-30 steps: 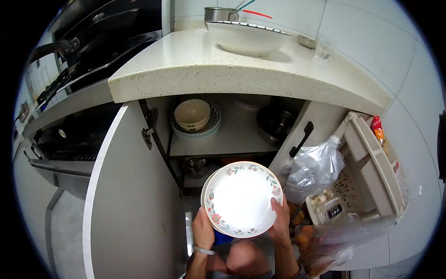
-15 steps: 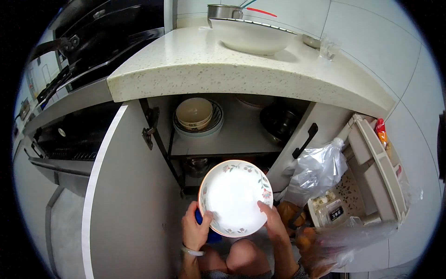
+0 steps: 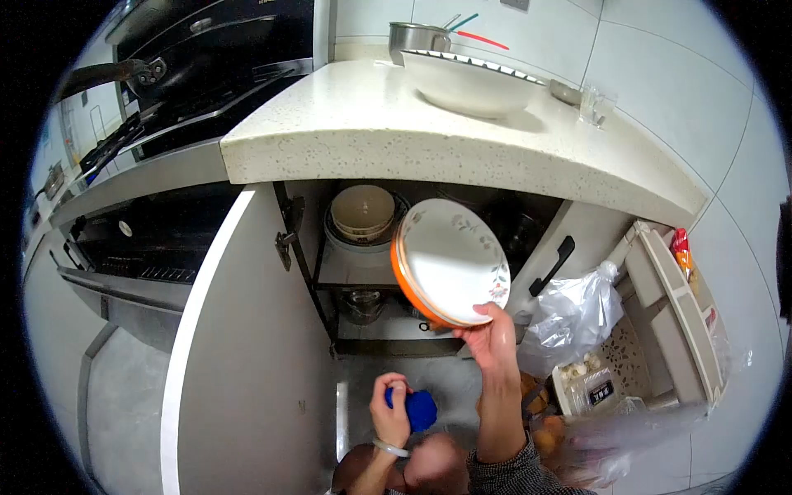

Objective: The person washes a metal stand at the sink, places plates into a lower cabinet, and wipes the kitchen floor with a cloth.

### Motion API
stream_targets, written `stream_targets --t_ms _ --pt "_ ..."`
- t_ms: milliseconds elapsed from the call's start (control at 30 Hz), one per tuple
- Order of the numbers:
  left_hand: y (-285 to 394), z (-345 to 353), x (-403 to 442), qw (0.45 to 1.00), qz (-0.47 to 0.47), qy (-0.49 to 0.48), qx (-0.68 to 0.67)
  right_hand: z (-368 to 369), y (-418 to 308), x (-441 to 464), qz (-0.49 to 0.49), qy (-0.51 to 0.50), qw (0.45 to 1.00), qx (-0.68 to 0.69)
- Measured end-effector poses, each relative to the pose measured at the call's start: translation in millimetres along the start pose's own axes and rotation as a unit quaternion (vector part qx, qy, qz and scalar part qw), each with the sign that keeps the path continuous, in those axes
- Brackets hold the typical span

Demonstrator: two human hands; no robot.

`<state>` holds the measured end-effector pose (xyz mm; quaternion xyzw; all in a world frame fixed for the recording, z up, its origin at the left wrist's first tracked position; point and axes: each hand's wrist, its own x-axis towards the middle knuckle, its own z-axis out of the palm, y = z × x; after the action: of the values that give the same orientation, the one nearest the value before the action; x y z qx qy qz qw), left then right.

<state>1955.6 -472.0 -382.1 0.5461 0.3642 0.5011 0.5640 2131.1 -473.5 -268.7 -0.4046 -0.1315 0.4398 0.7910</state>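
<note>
My right hand (image 3: 492, 337) grips the lower edge of a stack of white floral plates (image 3: 459, 256) with orange sides, its thumb on the top face. The stack is tilted, in front of the cabinet opening, just right of some stacked bowls (image 3: 363, 210) on the upper shelf. My left hand (image 3: 391, 410) is lower down, above the floor and near my knees, closed on a bunched blue cloth (image 3: 421, 411). Dark pots (image 3: 521, 231) at the back right of the shelf are partly hidden by the plates.
The cabinet door (image 3: 247, 346) stands open at left. Overhead juts the stone counter edge (image 3: 429, 153), with a large white bowl (image 3: 474, 87) and a steel pot (image 3: 418, 37) on it. At right are a plastic bag (image 3: 573, 318) and a beige rack (image 3: 676, 305). A lower shelf holds glassware (image 3: 363, 305).
The plates have moved up and forward toward the shelf in my right hand alone. My left hand has let go of them and dropped lower with the blue cloth.
</note>
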Motion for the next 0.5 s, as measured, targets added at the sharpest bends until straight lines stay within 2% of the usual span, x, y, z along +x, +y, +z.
stream_targets --t_ms 100,200,300,367,433,500 --pt "-29 0 -13 0.999 -0.021 -0.011 0.043 10 -8 19 -0.028 0.036 0.999 0.014" --pt "-33 -1 -15 0.993 0.0 -0.022 0.112 16 -6 21 -0.059 0.052 0.997 0.003" --pt "-13 -4 -3 0.994 -0.035 -0.064 0.079 0 4 13 -0.072 0.034 0.997 -0.011" --pt "3 -5 10 0.994 -0.045 -0.092 -0.038 -11 11 -8 -0.054 0.031 0.997 -0.049" --pt "17 -7 24 0.987 0.059 -0.129 -0.073 -21 21 -24 -0.042 0.038 0.995 -0.088" --pt "15 -11 29 0.979 -0.019 -0.141 -0.147 -27 27 -37 -0.018 0.048 0.993 -0.11"
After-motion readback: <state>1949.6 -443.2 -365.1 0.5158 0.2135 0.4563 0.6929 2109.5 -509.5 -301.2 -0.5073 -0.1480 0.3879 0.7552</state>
